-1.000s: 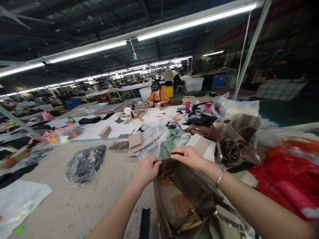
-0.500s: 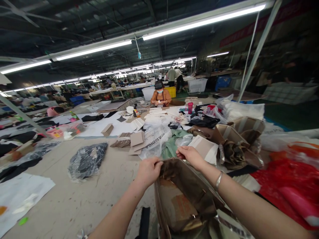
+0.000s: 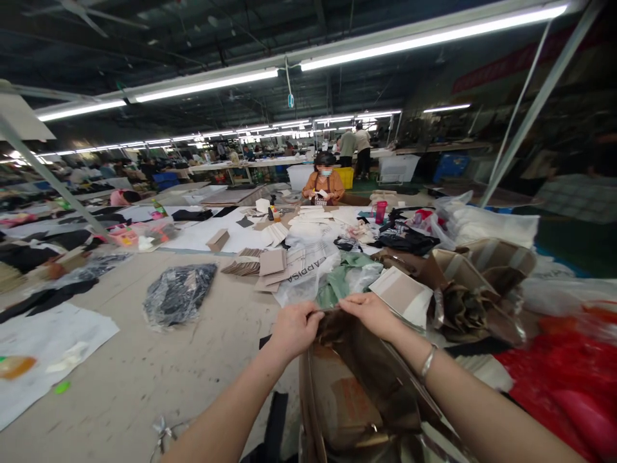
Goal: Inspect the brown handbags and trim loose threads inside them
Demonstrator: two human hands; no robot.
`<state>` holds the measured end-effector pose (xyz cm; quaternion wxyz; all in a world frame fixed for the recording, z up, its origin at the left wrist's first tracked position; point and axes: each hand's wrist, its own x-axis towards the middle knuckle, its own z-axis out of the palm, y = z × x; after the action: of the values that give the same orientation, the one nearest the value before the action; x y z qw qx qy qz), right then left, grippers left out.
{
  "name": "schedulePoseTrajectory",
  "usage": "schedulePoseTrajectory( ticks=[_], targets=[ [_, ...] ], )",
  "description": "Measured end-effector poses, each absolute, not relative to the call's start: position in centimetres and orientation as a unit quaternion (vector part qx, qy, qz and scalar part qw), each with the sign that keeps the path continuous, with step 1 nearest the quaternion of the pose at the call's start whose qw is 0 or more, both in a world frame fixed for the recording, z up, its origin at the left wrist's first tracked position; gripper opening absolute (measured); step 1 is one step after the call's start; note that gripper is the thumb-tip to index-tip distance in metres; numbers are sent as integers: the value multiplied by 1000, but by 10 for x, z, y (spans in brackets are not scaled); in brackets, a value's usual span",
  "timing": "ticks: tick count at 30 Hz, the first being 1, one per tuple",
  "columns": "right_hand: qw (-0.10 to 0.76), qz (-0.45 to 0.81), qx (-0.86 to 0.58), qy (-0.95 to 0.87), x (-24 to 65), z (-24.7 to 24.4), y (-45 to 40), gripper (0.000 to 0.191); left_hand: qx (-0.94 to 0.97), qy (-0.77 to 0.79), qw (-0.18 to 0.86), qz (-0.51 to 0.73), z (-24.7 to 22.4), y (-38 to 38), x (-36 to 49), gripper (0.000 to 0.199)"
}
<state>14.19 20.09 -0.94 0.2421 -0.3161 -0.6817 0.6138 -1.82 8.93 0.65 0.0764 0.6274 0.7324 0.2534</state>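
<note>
A brown bag (image 3: pixel 347 392) stands open in front of me, its dark lining and a reddish printed patch showing inside. At its far rim, my left hand (image 3: pixel 296 328) is closed, thumb and fingers pinching the edge. Close beside it, my right hand (image 3: pixel 369 313) pinches the same rim a little further right, a bracelet on that wrist. Both hands hold the edge taut between them. Under my left forearm lies a black strip (image 3: pixel 276 418), partly hidden. The bag's near end runs out of view at the bottom.
Left of the bag lies a plastic-wrapped dark bundle (image 3: pixel 180 292). Stacked cardboard pieces (image 3: pixel 272 263) and green cloth (image 3: pixel 337 283) sit just beyond. More brown bags (image 3: pixel 463 296) and red plastic (image 3: pixel 569 379) crowd the right. A co-worker (image 3: pixel 324 180) sits across the table.
My right hand has come down onto the bag's rim, closer to my left hand. The rim between them is pulled up and folded. The view has shifted slightly left.
</note>
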Motion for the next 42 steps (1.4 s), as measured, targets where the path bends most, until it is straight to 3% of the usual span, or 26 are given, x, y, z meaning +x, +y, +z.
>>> schedulePoseTrajectory(
  ticks=[5, 8, 11, 16, 18, 28, 31, 33, 35, 38, 42],
  targets=[
    [340, 722, -373, -473, 148, -10, 210, 33, 622, 729, 77, 275, 4, 87, -19, 21],
    [353, 710, -379, -477, 155, -3, 214, 44, 621, 728, 75, 279, 2, 86, -20, 22],
    [309, 636, -358, -610, 160, 7, 210, 46, 622, 728, 66, 281, 2, 86, -19, 22],
    [299, 398, -303, -813, 160, 8, 195, 17, 619, 728, 62, 287, 1, 85, -18, 20],
    [308, 354, -290, -834, 157, 5, 192, 14, 621, 726, 64, 287, 1, 84, -18, 20],
    [471, 579, -396, -535, 171, -7, 218, 38, 627, 717, 76, 294, -2, 84, -19, 23],
    [439, 524, -396, -613, 178, 3, 213, 45, 609, 714, 120, 325, -3, 84, -18, 22],
    [404, 469, -358, -699, 176, 10, 204, 35, 585, 707, 172, 358, -2, 83, -17, 23],
    [369, 423, -290, -775, 172, 16, 194, 24, 566, 695, 225, 383, -1, 82, -15, 39],
    [308, 356, -223, -854, 164, 16, 187, 34, 568, 679, 262, 385, 1, 79, -15, 57],
    [231, 296, -212, -902, 156, 13, 189, 22, 577, 682, 258, 368, 2, 76, -17, 32]
  ],
)
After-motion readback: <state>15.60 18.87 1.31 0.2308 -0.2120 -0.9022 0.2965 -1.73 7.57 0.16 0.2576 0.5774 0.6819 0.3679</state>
